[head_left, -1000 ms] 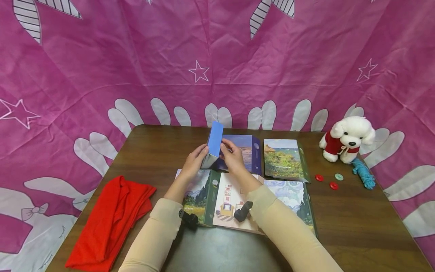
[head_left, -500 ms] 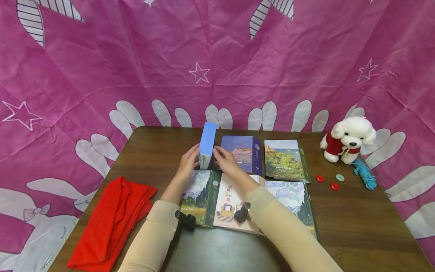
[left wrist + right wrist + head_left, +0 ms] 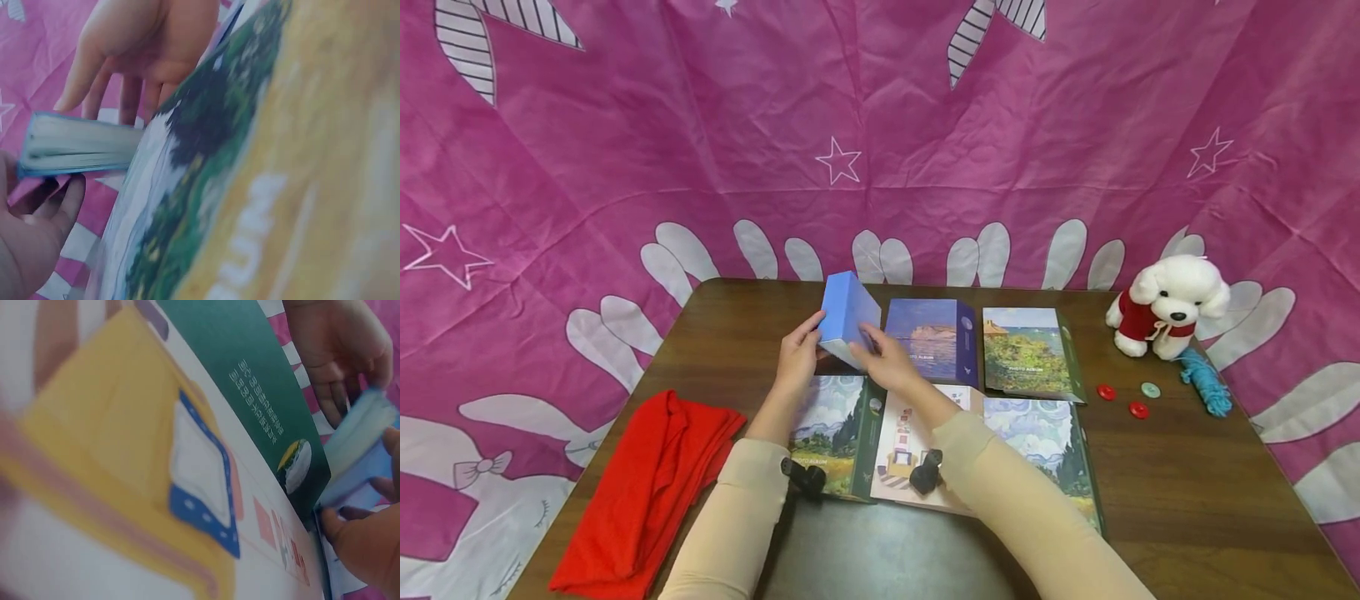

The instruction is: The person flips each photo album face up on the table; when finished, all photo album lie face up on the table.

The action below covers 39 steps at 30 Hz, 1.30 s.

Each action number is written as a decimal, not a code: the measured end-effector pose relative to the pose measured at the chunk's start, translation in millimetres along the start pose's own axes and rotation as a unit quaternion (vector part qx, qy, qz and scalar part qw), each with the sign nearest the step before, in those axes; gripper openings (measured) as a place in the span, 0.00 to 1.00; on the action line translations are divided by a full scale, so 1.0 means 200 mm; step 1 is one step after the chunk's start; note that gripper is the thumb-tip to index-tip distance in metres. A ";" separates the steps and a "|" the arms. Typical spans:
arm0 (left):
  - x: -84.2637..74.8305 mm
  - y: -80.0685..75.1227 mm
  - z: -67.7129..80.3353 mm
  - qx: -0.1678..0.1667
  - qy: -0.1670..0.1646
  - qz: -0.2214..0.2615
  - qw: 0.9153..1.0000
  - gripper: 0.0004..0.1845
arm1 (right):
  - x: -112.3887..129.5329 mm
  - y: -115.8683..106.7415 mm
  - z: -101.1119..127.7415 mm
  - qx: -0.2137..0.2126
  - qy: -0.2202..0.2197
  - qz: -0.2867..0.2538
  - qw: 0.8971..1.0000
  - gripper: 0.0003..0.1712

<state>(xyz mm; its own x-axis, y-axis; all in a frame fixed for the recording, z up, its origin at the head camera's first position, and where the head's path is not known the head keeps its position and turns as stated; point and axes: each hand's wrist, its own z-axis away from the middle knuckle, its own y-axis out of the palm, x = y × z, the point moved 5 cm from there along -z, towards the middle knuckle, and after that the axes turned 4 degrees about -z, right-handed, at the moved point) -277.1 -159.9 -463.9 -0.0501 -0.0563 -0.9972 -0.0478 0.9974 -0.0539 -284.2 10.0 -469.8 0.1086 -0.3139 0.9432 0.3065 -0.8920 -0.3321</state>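
Blue book: tilted, held off the table just above the middle of the head view, between both hands; its page edge shows at the left of the left wrist view.
Left hand: at the book's left side, fingers straight and together along it, thumb below.
Right hand: at the book's lower right, fingers slightly spread and curled round its edge.
Albums: purple one just right of the book; green one further right; three more in the row below, under the forearms.
Red cloth: lower left, well apart.
Toy dog: right side, with buttons and blue yarn beside it.
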 end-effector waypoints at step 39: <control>-0.03 0.42 -0.03 0.100 -0.015 -0.181 0.978 0.29 | -0.13 -0.64 0.19 -0.165 0.029 -0.089 0.982 0.34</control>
<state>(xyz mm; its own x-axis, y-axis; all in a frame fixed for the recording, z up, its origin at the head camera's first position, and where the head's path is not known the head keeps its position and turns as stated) -286.1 -76.8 -462.2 -0.0356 -0.4094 -0.9117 0.1389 0.9014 -0.4102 -290.4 145.1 -452.4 0.0241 -0.1533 0.9879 -0.0088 -0.9882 -0.1531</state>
